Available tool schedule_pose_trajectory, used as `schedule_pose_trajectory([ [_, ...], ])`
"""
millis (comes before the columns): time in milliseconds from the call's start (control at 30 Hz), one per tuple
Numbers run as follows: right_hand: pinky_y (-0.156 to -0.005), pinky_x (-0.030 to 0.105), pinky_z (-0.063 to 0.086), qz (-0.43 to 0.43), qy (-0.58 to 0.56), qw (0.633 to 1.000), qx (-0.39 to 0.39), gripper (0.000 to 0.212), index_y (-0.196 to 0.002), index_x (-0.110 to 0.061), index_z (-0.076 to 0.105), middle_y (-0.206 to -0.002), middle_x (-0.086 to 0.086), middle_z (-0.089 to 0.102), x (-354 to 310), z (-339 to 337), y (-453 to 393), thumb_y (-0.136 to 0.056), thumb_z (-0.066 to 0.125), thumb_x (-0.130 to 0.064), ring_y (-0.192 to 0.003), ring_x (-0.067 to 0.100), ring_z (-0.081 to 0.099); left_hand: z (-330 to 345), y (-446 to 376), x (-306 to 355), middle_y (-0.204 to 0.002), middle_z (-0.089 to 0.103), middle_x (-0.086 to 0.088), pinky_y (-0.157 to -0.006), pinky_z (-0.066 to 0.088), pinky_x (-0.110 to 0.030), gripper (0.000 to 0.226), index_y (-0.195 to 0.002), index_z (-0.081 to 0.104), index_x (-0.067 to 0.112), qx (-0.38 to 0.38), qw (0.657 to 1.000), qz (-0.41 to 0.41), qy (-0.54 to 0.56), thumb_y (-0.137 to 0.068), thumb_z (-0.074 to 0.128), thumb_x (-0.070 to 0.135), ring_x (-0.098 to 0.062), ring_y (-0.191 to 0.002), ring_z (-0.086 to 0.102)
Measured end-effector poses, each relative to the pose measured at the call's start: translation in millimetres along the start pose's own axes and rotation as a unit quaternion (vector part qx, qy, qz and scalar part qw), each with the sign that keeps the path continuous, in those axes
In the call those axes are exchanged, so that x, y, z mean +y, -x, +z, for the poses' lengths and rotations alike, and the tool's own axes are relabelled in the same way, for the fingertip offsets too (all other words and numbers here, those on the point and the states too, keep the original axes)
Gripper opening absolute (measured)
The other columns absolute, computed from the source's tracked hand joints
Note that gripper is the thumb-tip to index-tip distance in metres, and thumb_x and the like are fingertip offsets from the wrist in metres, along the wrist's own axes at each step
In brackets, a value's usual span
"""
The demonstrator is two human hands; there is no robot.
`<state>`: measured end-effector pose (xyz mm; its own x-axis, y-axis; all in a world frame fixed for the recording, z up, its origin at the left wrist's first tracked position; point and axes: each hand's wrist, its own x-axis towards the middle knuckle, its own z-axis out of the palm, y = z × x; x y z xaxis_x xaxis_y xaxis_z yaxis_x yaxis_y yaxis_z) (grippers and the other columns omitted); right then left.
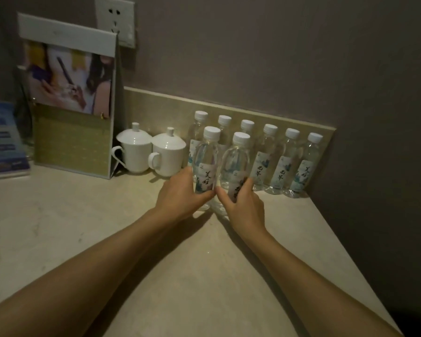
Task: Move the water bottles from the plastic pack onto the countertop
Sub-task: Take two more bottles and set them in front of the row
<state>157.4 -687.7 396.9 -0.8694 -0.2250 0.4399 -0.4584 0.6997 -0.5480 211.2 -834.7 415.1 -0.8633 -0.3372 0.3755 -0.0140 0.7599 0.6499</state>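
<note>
1. My left hand [182, 190] is wrapped around the lower half of a clear plastic water bottle with a white cap and a pale label with black brush characters [206, 164]; the thumb lies across the front of the label.
2. My right hand [243, 203] grasps a second clear, white-capped water bottle [236, 164] the same way, fingers curled over its label.
3. Both held bottles stand upright, side by side and almost touching, in front of the back row. Whether their bases rest on the surface I cannot tell, as my hands cover them.
4. Behind them a row of six matching clear bottles [282, 161] stands on the beige stone countertop [95, 227], lined up against the low tiled backsplash [161, 103]. The two leftmost are partly hidden by the bottles I hold.
5. Left of the row, two white ceramic lidded cups with handles [153, 152] sit just beside each other.
6. Further left a tall green-and-white paper bag with a printed picture [73, 105] stands upright, and a blue leaflet [3, 139] leans at the frame edge.
7. A white wall socket [114, 18] sits on the grey wall [277, 57] above the bag.
8. The room is dim.
</note>
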Motion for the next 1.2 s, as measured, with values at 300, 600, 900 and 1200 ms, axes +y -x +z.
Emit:
schedule_pose_trajectory([
  [300, -0.087, 0.044, 0.053, 0.020, 0.004, 0.999, -0.044, 0.061, -0.130, -0.011, 0.035, -0.124, 0.011, 0.060, 1, -1, -1, -0.090, 0.053, -0.053, -0.109, 0.030, 0.060, 15, -5, -2, -0.108, 0.069, 0.001, -0.061, 0.046, -0.018, 0.056, -0.114, 0.055, 0.021, 0.060, 0.997, -0.017, -0.041, -0.073, 0.076, 0.052, -0.013, -0.087, 0.063],
  [600, -0.091, 0.043, 0.052, 0.059, -0.019, 0.997, -0.043, 0.070, -0.130, -0.011, 0.036, -0.133, 0.011, 0.051, -2, 4, -6, -0.081, 0.069, -0.047, -0.116, 0.031, 0.056, 11, -4, -19, -0.108, 0.064, 0.001, -0.069, 0.052, -0.020, 0.045, -0.110, 0.058, 0.020, 0.030, 0.998, -0.031, 0.052, -0.074, 0.080, 0.035, -0.009, -0.088, 0.061],
  [900, -0.084, 0.042, 0.051, 0.128, 0.027, 0.991, -0.026, 0.079, -0.129, -0.011, 0.033, -0.131, 0.010, 0.050, -15, 14, -15, -0.076, 0.069, -0.059, -0.114, 0.034, 0.057, 13, -11, -17, -0.118, 0.066, -0.003, -0.082, 0.056, -0.029, 0.052, -0.126, 0.056, 0.014, 0.040, 0.997, -0.015, 0.063, -0.081, 0.076, 0.030, -0.015, -0.101, 0.064],
  [1200, -0.087, 0.037, 0.052, 0.093, -0.014, 0.993, -0.066, 0.057, -0.124, -0.013, 0.045, -0.126, 0.007, 0.059, -4, 8, -17, -0.084, 0.067, -0.047, -0.113, 0.028, 0.060, 20, -13, -24, -0.114, 0.069, -0.001, -0.082, 0.058, -0.031, 0.049, -0.118, 0.060, 0.017, 0.026, 0.997, -0.027, 0.061, -0.075, 0.081, 0.027, -0.015, -0.099, 0.066],
])
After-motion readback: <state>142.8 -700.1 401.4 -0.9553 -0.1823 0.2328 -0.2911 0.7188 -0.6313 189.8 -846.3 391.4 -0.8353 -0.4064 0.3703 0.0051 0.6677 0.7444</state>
